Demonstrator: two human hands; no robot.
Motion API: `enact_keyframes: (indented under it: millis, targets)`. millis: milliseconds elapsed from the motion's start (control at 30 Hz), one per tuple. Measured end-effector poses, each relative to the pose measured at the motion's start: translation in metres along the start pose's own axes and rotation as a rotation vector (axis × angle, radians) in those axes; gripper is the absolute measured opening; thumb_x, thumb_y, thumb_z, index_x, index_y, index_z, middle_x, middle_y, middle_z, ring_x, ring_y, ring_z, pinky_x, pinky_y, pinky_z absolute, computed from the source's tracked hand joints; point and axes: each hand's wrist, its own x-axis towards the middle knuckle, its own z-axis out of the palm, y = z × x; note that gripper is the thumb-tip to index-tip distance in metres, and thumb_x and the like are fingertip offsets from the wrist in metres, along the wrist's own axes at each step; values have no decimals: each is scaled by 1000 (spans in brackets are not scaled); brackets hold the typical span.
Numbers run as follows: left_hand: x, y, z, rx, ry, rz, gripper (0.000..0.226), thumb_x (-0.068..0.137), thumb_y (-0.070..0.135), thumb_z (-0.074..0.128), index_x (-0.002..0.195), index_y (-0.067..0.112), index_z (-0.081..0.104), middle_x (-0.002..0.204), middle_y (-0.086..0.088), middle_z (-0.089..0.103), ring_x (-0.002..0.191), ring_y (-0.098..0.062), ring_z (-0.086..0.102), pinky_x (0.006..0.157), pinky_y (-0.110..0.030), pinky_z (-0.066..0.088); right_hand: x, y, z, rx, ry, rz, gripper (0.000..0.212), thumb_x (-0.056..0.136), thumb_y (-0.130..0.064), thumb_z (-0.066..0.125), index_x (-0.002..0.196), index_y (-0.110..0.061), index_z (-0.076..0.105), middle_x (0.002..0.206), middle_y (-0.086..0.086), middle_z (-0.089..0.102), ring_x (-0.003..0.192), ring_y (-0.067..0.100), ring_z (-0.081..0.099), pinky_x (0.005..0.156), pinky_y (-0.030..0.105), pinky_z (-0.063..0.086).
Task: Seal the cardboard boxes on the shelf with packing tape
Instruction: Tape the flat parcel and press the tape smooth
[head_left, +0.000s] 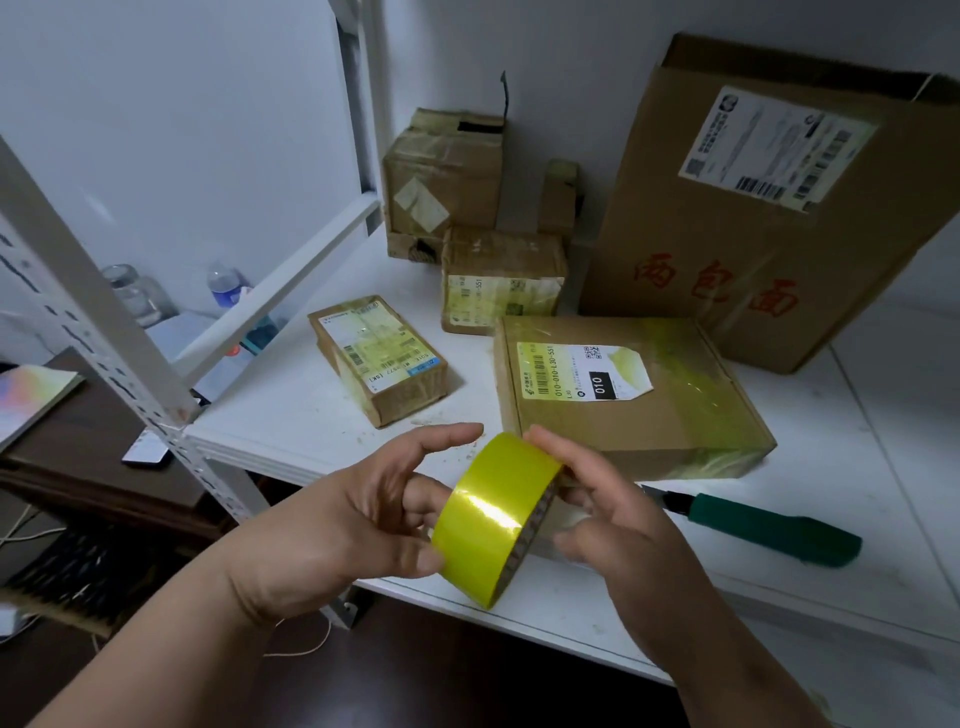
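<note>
Above white shelf (311, 415), left hand (363, 519) and right hand (613, 519) grip tape roll (488, 514) between them.

Six boxes (628, 395) (one tape roll (493, 514))

Plain white walls (182, 104) close the far side. A white perforated upright (104, 332) stands at the left, with a dark brown desk (98, 467) beyond it. Dark floor (441, 675) lies near.
</note>
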Motion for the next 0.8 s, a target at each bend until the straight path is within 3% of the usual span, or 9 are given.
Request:
enact_keyframes:
  millis: [133,233,300,433,500,633,800]
  targets:
    - [-2,2,8,60,13,11,86,76,-14,67,137,45,50,96,-17,62,91,-30,54,78,-30,47,9,1,2,-68,128,-83,60,84,9,60,119,-40,58,117,-28,64,114,-6,56,96,20,46]
    - [0,7,18,178,7,12,90,76,-12,65,135,53,45,92,-6,62,85,-18,58,75,-25,48,12,7,6,-51,222,-115,47,91,4,58,115,-36,67,113,-18,70,113,3,63,94,26,52]
    - [0,12,21,288,20,21,94,77,-9,66,136,59,39,92,-1,62,87,-15,61,76,-24,49,11,8,7,-194,255,-229,45,91,-3,55,117,-38,68,119,-16,69,116,4,61,99,31,49]
    - [-6,22,19,397,73,63,88,76,-1,71,135,58,42,111,-2,59,107,-25,62,82,-31,54,11,-3,5,-469,328,-528,50,83,-2,51,122,-30,65,124,-23,61,121,-5,54,103,17,43]
    - [-8,25,21,464,91,94,81,76,4,72,133,57,47,115,4,57,108,-21,62,82,-38,57,14,-5,4,-540,336,-611,49,82,3,52,123,-20,66,123,-21,60,122,0,55,104,20,43]
    - [-9,26,26,561,174,192,69,77,14,73,130,52,52,125,12,54,111,-21,60,78,-48,58,17,-6,4,-595,345,-649,46,81,4,53,122,-13,67,123,-12,62,122,7,57,104,27,46]
    - [-10,23,23,541,262,227,41,80,20,68,114,43,62,120,13,58,108,-16,58,78,-45,58,17,-6,10,-617,361,-633,45,80,2,55,120,-12,69,121,-13,62,119,5,57,103,20,43]
